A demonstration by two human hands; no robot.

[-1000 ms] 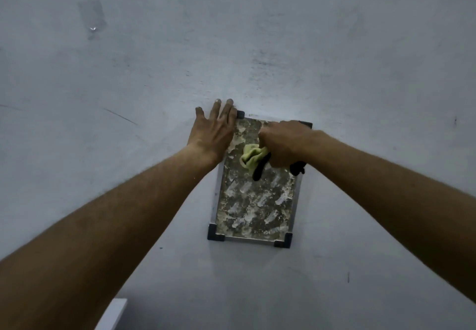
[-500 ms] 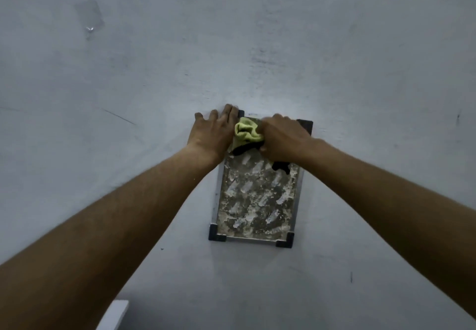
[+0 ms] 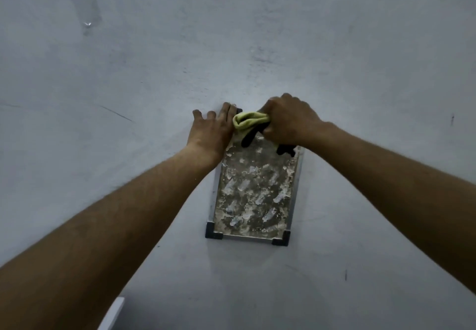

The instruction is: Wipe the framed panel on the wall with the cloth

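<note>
A small framed panel (image 3: 253, 195) hangs on the grey wall, with a silver frame, black corner pieces and a mottled, white-smeared surface. My right hand (image 3: 288, 121) is shut on a bunched yellow-green and black cloth (image 3: 248, 121) and presses it against the panel's top edge, hiding the top right corner. My left hand (image 3: 212, 131) lies flat with fingers spread on the wall and the panel's top left corner.
The grey wall (image 3: 360, 59) fills the view, with scuffs and a piece of clear tape (image 3: 86, 12) at the upper left. A white edge (image 3: 110, 314) shows at the bottom left.
My right hand has carried the cloth upward from the panel's upper middle to its top edge. My left hand has stayed at the top left corner.
</note>
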